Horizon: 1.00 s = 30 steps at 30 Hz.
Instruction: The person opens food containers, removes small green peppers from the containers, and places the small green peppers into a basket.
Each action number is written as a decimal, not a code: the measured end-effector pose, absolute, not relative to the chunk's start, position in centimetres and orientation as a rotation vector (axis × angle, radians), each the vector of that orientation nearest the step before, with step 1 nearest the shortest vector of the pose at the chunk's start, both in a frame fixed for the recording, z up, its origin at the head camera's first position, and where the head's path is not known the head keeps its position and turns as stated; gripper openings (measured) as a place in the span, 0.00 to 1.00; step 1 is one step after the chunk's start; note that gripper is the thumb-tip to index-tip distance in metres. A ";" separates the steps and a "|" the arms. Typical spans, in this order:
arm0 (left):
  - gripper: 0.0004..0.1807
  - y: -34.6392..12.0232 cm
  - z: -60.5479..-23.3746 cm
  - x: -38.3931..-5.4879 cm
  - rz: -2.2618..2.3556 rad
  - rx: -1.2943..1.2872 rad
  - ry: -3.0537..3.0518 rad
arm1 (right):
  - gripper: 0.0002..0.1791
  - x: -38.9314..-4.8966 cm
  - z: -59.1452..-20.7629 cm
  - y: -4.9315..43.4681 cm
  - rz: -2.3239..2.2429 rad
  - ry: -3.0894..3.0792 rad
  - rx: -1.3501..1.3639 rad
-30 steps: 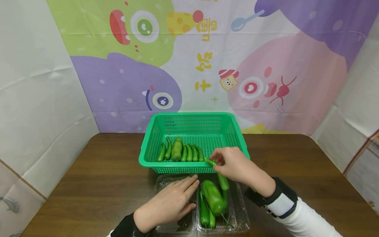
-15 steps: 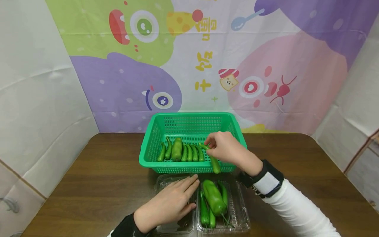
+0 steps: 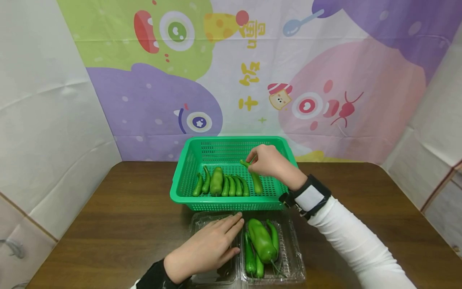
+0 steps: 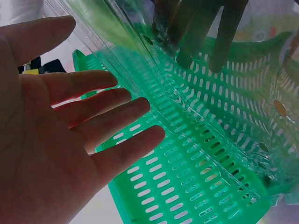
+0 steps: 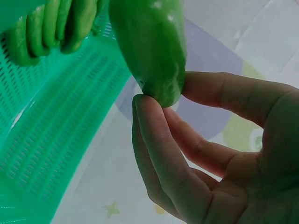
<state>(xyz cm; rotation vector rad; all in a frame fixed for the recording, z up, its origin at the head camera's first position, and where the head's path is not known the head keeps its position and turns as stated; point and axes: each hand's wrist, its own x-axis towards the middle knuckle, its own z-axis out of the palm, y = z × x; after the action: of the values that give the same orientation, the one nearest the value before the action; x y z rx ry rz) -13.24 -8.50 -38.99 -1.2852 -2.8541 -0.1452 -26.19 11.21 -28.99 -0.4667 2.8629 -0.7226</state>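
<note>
In the head view my right hand (image 3: 270, 162) is over the right part of the green basket (image 3: 227, 200), pinching a long green pepper (image 3: 257, 184) that hangs down inside it. Thumb and fingertips close on the pepper's end (image 5: 149, 51) in the right wrist view. Several green peppers (image 3: 232, 186) lie in a row on the basket's floor, left of the held one. My left hand (image 3: 205, 251) rests, fingers straight, on the clear plastic box's lid half (image 3: 202, 220). In the box's right half (image 3: 294, 245) lie several peppers, including a thick one (image 3: 260, 241).
The basket stands at the back of the brown wooden table (image 3: 108, 224), just behind the plastic box. A cartoon-printed cloth (image 3: 252, 120) hangs beyond the table, and white sheets (image 3: 47, 100) flank it.
My right hand has carried the pepper from above the box up and leftward into the basket, lowering it beside the row. The left hand has stayed in place.
</note>
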 end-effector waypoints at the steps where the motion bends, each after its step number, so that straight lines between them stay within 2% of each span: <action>1: 0.34 -8.5 -39.0 -13.2 -0.143 -1.285 -2.852 | 0.13 -26.5 -29.0 11.1 -0.721 2.858 -0.447; 19: 0.34 -8.5 -38.9 -13.3 -0.126 -1.290 -2.840 | 0.14 -31.0 -30.0 10.1 -0.693 2.778 -0.290; 25: 0.34 -8.5 -38.9 -13.2 -0.124 -1.286 -2.835 | 0.13 -32.4 -31.0 9.8 -0.639 2.793 -0.266; 30: 0.34 -8.5 -38.9 -13.3 -0.121 -1.286 -2.830 | 0.07 -33.4 -32.1 9.8 -0.614 2.778 -0.204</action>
<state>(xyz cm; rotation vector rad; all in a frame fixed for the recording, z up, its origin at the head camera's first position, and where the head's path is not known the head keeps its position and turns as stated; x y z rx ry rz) -13.26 -8.52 -38.93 -1.2863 -2.8297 -0.1214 -33.38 9.79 -32.13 -0.2043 2.7784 -0.6142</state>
